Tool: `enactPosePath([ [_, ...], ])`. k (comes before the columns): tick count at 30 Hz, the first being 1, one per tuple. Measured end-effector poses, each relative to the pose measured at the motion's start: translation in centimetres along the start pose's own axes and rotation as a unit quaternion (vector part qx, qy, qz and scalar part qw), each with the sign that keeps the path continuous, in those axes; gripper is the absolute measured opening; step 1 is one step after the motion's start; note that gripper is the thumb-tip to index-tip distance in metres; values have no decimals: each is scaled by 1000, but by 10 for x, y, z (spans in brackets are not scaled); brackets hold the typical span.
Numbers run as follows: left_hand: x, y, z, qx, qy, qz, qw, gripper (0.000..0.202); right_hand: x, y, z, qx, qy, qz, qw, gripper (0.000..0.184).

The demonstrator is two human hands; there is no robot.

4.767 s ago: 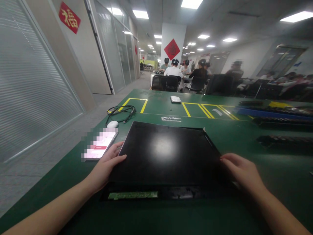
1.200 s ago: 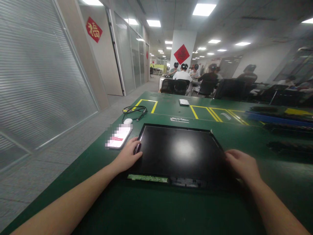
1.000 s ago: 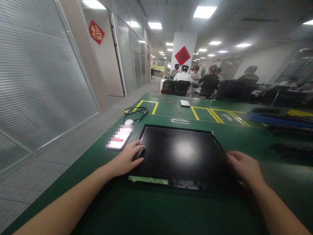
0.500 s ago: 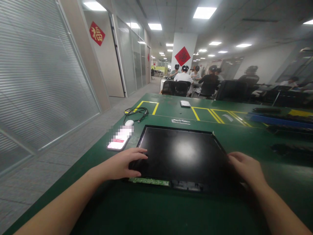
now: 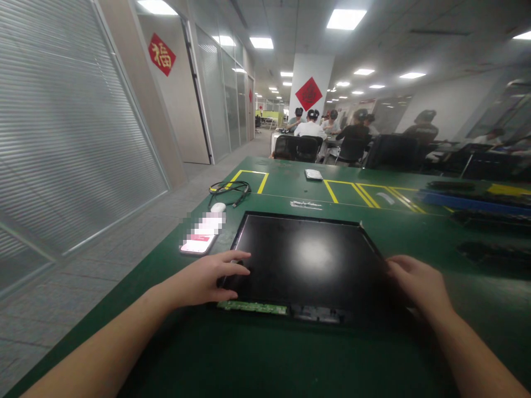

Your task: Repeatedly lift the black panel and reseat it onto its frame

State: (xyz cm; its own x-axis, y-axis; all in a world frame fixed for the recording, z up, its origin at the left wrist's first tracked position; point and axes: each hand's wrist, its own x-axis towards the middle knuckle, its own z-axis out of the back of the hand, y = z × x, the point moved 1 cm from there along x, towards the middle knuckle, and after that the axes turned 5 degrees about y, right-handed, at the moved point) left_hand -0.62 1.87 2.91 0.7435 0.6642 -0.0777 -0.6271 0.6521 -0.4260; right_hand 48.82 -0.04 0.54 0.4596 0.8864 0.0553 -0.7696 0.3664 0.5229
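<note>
A black display panel [image 5: 298, 254] lies flat on the green table, its screen facing up and reflecting a bright patch of light. Along its near edge a green circuit board [image 5: 253, 308] shows. My left hand [image 5: 207, 279] rests at the panel's left side, fingers apart and reaching over the screen's edge. At the opposite side, my right hand [image 5: 418, 282] is closed on the right edge, with most of its fingers hidden behind the hand.
Left of the panel lie a lit phone [image 5: 199, 243], a white mouse-like object [image 5: 218, 207] and a coiled black cable [image 5: 230, 190]. A small silver-white box [image 5: 313, 174] sits farther back. Dark parts and a blue strip [image 5: 452, 200] occupy the right. Several people sit beyond the table [image 5: 265, 359].
The fingers of my left hand are spread slightly wider. My right hand keeps its place at the panel's edge, and the panel stays put.
</note>
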Motion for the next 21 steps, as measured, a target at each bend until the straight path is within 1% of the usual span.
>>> enactPosePath([
  [7,-1,1,-1,2,-2,-15,1000,45,0,2,2,18,4,-20,1000,32],
  [12,-1,-2,0,7,-6,2,1000,45,-2,2,3,12,6,-29,999,33],
  [15,0,-3,0,16,-18,26,999,46,-1,1,2,26,13,-37,999,33],
  [18,3,-1,-3,32,-64,79,994,46,-1,1,2,30,8,-27,999,31],
  [21,7,7,-8,76,-104,135,982,49,0,0,2,20,0,-13,1000,29],
])
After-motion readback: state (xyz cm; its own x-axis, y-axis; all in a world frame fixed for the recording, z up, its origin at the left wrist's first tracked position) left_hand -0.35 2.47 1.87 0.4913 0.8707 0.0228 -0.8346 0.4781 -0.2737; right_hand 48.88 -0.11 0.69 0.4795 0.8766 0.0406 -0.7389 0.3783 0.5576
